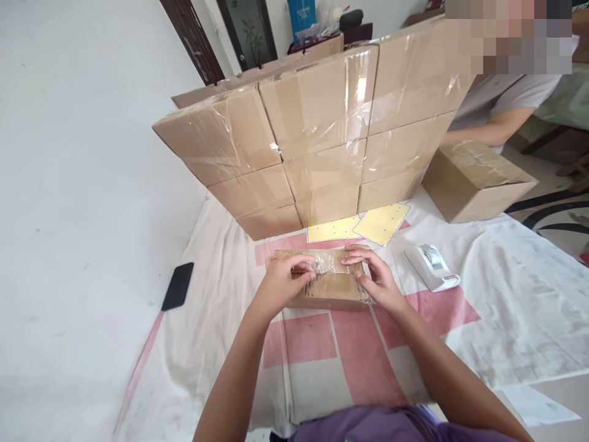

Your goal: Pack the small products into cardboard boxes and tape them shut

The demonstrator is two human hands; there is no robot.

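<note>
A small cardboard box (pixel 331 299) lies in front of me on the cloth. A wrinkled strip of clear tape (pixel 327 263) runs along its top. My left hand (pixel 289 275) is at the box's left end, with thumb and fingers curled close together at the end of the tape. At the right end, my right hand (pixel 375 276) rests its fingertips on the box top, the fingers apart and the thumb near the front edge. The hands partly cover both ends of the box.
A wall of stacked, taped cardboard boxes (pixel 322 141) stands behind. Yellow sheets (pixel 384 224) lie at its foot. A white tape dispenser (pixel 432 267) is at right, a black phone (pixel 178 286) at left. A person sits beyond a larger cardboard box (pixel 478 178).
</note>
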